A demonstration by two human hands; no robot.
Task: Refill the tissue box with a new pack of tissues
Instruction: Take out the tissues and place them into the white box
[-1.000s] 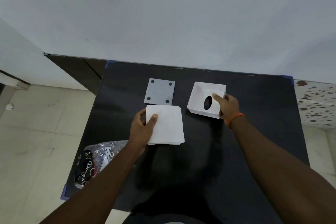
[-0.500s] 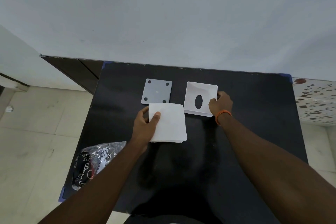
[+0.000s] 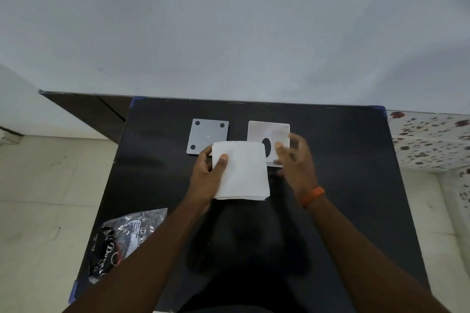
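Plastic wrapper (image 3: 122,239), crumpled and printed in black, lies at the near left corner of the dark table (image 3: 343,185), partly hanging past its edge. Farther back, toward the middle, a grey square plate (image 3: 203,132) with dark round dots at its corners lies flat; its near right corner is covered by a stack of tissues (image 3: 241,170). The left hand (image 3: 206,175) holds that white stack by its left edge, thumb pressed on top and fingers curled beneath, so the grip is clamped on the tissues. The stack looks lifted a little off the table, though the view from above does not settle this. Just right of the grey plate sits the white tissue box (image 3: 264,132), its face with the dark oval slot turned up; the tissues overlap its near left corner. The right hand (image 3: 295,162) is blurred, in front of the box's right side, fingers spread apart and holding nothing. An orange band (image 3: 311,195) circles the right wrist.
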